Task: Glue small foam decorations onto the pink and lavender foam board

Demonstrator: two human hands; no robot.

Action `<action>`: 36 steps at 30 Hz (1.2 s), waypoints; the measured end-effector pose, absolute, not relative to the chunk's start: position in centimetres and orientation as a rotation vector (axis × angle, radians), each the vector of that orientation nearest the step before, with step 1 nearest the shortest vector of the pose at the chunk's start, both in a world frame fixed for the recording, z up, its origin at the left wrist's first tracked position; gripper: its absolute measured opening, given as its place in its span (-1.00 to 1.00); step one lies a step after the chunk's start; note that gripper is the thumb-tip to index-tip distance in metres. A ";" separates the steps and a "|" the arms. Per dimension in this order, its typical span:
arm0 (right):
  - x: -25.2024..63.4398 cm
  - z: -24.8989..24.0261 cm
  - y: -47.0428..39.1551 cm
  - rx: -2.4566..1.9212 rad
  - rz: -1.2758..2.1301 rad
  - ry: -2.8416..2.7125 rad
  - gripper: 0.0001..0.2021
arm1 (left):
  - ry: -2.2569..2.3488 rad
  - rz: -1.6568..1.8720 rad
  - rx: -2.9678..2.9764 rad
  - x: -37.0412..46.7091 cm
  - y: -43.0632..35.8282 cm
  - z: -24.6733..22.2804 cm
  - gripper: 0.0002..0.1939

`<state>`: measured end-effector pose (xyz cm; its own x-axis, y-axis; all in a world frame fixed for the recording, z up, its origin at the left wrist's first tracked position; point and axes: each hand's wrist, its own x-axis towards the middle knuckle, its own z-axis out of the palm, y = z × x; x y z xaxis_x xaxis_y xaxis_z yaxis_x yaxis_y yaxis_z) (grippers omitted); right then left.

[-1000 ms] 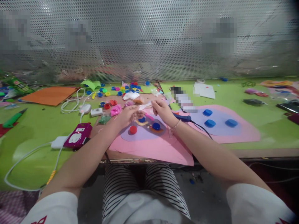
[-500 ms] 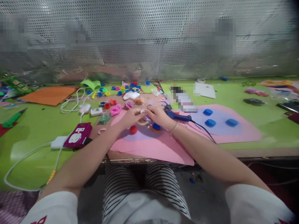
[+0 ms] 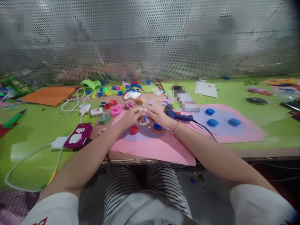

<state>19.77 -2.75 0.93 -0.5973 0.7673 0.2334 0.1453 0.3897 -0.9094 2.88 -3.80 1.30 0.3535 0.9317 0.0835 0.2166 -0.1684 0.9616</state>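
My left hand [image 3: 133,117] and my right hand [image 3: 160,117] meet over a purple paper shape. Their fingers are closed together on a small white piece [image 3: 144,110], too small to tell its kind. Below them, a red bottle cap [image 3: 134,130] and a blue bottle cap [image 3: 157,126] sit on the purple paper [image 3: 140,136], which lies on pink paper [image 3: 152,151]. Part of a cream-coloured curved piece shows under my fingers. Right of my right hand rests a dark blue glue gun [image 3: 180,116] with a black cord.
Several blue caps [image 3: 212,122] lie on another purple and pink paper piece at right. Loose coloured caps [image 3: 120,93] are scattered at the back. A magenta power adapter [image 3: 78,136] with white cables, orange paper [image 3: 49,95] and a green-handled cutter [image 3: 14,119] are at left.
My fingers have drawn slightly closer together around the white piece. The view has shifted a little; the papers, caps and glue gun stay in place.
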 end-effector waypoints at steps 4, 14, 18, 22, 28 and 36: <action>19.8 0.7 -2.3 -0.845 1.286 -1.737 -0.63 | 1.020 0.952 1.460 2.7 -3.1 0.8 -0.83; 20.6 0.5 -1.1 -0.968 0.997 -1.506 -0.63 | 0.939 1.055 1.203 2.8 -2.6 0.3 -0.79; 19.9 0.5 -1.9 -0.952 0.709 -1.890 -0.71 | 0.875 0.978 1.249 3.4 -3.3 0.7 -0.78; 19.4 0.3 -2.2 -0.957 0.530 -2.048 -0.75 | 0.967 0.876 1.462 3.4 -3.5 0.7 -0.79; 19.6 0.2 -1.9 -0.965 0.706 -1.930 -0.70 | 1.006 0.883 1.424 3.0 -3.3 0.8 -0.82; 20.8 0.6 -1.7 -0.966 0.665 -1.811 -0.65 | 0.978 0.945 1.324 2.5 -3.0 0.8 -0.84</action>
